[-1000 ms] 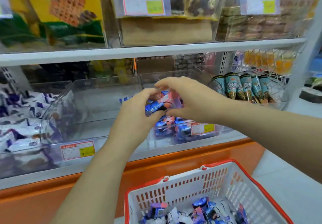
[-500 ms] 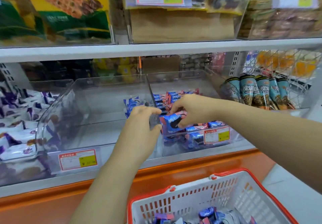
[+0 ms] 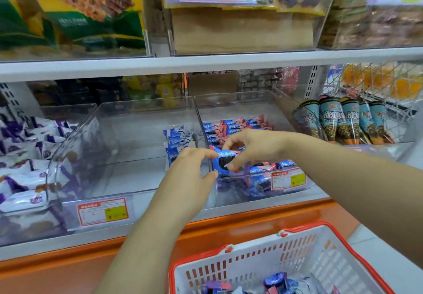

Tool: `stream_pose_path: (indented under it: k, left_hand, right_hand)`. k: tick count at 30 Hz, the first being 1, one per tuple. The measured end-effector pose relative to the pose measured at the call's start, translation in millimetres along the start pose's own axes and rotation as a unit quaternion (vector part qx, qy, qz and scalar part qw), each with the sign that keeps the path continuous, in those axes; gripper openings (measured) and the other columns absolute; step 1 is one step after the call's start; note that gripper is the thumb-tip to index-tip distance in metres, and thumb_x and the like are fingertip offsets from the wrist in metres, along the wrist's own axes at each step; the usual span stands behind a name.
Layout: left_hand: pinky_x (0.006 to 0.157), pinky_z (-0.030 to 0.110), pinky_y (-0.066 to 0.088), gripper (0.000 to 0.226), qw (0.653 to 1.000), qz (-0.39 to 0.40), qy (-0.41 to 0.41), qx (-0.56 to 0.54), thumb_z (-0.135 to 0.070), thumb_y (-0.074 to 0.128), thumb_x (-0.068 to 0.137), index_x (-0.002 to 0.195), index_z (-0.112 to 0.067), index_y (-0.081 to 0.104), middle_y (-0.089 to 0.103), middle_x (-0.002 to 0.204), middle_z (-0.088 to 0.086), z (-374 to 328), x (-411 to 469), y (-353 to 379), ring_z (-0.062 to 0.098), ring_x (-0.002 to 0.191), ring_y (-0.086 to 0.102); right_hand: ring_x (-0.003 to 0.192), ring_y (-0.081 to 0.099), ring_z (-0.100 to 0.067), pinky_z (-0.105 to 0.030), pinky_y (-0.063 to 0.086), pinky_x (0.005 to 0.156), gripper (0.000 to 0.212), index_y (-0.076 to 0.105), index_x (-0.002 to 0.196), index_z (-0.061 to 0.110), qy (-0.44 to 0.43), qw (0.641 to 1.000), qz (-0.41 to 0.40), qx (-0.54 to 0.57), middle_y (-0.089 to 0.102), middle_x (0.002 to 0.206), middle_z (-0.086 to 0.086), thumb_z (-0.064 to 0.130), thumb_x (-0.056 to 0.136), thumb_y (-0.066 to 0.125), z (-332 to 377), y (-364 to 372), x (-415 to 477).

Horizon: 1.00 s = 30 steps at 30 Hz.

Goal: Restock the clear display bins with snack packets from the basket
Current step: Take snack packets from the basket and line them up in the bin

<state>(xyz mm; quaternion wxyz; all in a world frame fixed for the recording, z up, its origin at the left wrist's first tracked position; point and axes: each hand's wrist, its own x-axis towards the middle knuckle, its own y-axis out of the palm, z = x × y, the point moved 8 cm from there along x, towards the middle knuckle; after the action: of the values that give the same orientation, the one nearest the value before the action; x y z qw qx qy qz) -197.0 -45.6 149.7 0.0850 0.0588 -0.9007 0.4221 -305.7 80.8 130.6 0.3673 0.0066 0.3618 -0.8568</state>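
A blue snack packet (image 3: 225, 160) hangs over the front of the right clear bin (image 3: 231, 194). My right hand (image 3: 254, 147) pinches its right end between thumb and fingers. From the left, the forefinger and thumb of my left hand (image 3: 191, 170) close on its other end, beside the wall between the bins. The right bin holds several blue-and-pink packets (image 3: 233, 124). In the middle clear bin (image 3: 128, 156) only a few blue packets (image 3: 177, 140) stand against its right wall. The red-rimmed white basket (image 3: 251, 238) sits below with more packets (image 3: 274, 280) in it.
To the left, a bin holds white-and-purple packets (image 3: 20, 179). Teal cone snacks (image 3: 343, 120) stand in the bin on the right, next to a wire rack (image 3: 384, 81). A white shelf (image 3: 206, 61) with full bins runs overhead. An orange ledge (image 3: 91, 259) edges the shelf base.
Both hands came down from above the bins to the right bin's front. The left hand has moved right onto the packet's end. The camera has come closer.
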Motion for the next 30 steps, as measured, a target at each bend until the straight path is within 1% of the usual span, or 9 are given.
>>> stream_pose_path:
  k: [2, 5, 9, 14, 18, 22, 24, 26, 30]
  left_hand:
    - [0.092, 0.018, 0.035, 0.036, 1.000, 0.000, -0.002, -0.002, -0.025, 0.061, 0.095, 0.129, -0.036, 0.055, 0.045, 0.133, -0.017, 1, 0, 1, 0.003, 0.121, 0.048]
    - [0.093, 0.020, 0.036, 0.035, 1.000, 0.001, 0.000, -0.006, -0.025, 0.060, 0.095, 0.128, -0.038, 0.055, 0.045, 0.133, -0.017, 1, 0, 1, 0.003, 0.120, 0.048]
    - [0.092, 0.019, 0.035, 0.036, 1.000, 0.001, 0.000, -0.002, -0.026, 0.059, 0.096, 0.130, -0.038, 0.053, 0.045, 0.135, -0.017, 0, -1, 0, 0.003, 0.122, 0.048]
    - [0.092, 0.017, 0.033, 0.037, 1.000, 0.002, -0.002, -0.002, -0.026, 0.059, 0.097, 0.131, -0.037, 0.053, 0.045, 0.137, -0.016, 0, -2, -1, 0.003, 0.121, 0.048]
    - [0.093, 0.017, 0.034, 0.037, 1.000, 0.003, -0.004, -0.004, -0.025, 0.058, 0.097, 0.132, -0.036, 0.053, 0.045, 0.137, -0.016, 0, -2, -1, 0.004, 0.121, 0.048]
    - [0.090, 0.018, 0.033, 0.036, 1.000, 0.005, -0.006, -0.012, -0.025, 0.058, 0.097, 0.131, -0.037, 0.053, 0.045, 0.136, -0.016, 0, -2, -1, 0.003, 0.118, 0.049]
    - [0.090, 0.018, 0.033, 0.036, 1.000, 0.004, -0.009, -0.014, -0.025, 0.059, 0.097, 0.131, -0.036, 0.053, 0.045, 0.136, -0.015, 1, 0, 0, 0.004, 0.118, 0.049]
    - [0.091, 0.018, 0.034, 0.037, 1.000, 0.003, -0.010, -0.015, -0.024, 0.059, 0.097, 0.132, -0.035, 0.053, 0.045, 0.136, -0.014, 2, 0, 1, 0.005, 0.119, 0.049]
    - [0.092, 0.020, 0.037, 0.038, 1.000, 0.004, -0.007, -0.012, -0.025, 0.059, 0.097, 0.133, -0.035, 0.053, 0.045, 0.137, -0.013, 1, -1, 2, 0.006, 0.120, 0.050]
  right_hand:
    - [0.070, 0.065, -0.014, -0.038, 0.056, 0.078, 0.032, 0.063, 0.103, 0.013, -0.002, 1.000, -0.007, 0.000, 0.068, 0.100, -0.009, 0.007, 0.077, 0.081, -5, 2, 2]
    - [0.072, 0.061, -0.009, -0.030, 0.052, 0.074, 0.033, 0.065, 0.102, 0.013, -0.012, 0.997, -0.005, -0.078, 0.067, 0.092, -0.001, 0.013, 0.075, 0.083, -10, 7, 5]
    - [0.074, 0.060, -0.010, -0.030, 0.053, 0.077, 0.034, 0.061, 0.095, 0.026, -0.011, 0.986, 0.006, -0.164, 0.067, 0.086, 0.006, 0.022, 0.072, 0.086, -11, 14, 9]
    - [0.079, 0.062, 0.000, -0.020, 0.048, 0.080, 0.013, 0.073, 0.099, 0.023, -0.018, 0.972, 0.051, -0.231, 0.065, 0.080, 0.021, 0.017, 0.089, 0.069, 5, 18, 4]
    - [0.082, 0.062, -0.004, -0.019, 0.045, 0.080, 0.020, 0.075, 0.108, 0.021, -0.022, 0.955, 0.050, -0.290, 0.067, 0.088, 0.018, 0.022, 0.094, 0.062, 9, 23, 8]
    - [0.086, 0.064, -0.009, -0.027, 0.048, 0.081, 0.024, 0.078, 0.097, 0.021, -0.024, 0.965, 0.014, -0.261, 0.070, 0.094, 0.009, 0.036, 0.096, 0.058, 19, 16, 6]
    - [0.095, 0.060, -0.012, -0.030, 0.044, 0.087, 0.041, 0.077, 0.094, 0.023, -0.001, 0.962, 0.037, -0.271, 0.066, 0.096, 0.009, 0.047, 0.100, 0.044, 20, 21, -1]
    - [0.106, 0.056, -0.020, -0.035, 0.040, 0.097, 0.057, 0.075, 0.102, 0.023, 0.047, 0.954, 0.065, -0.290, 0.063, 0.111, -0.002, 0.054, 0.102, 0.027, 14, 28, -5]
    - [0.106, 0.050, -0.017, -0.036, 0.032, 0.105, 0.065, 0.071, 0.110, 0.021, 0.080, 0.959, 0.064, -0.263, 0.055, 0.120, 0.004, 0.052, 0.103, 0.015, 6, 31, -7]
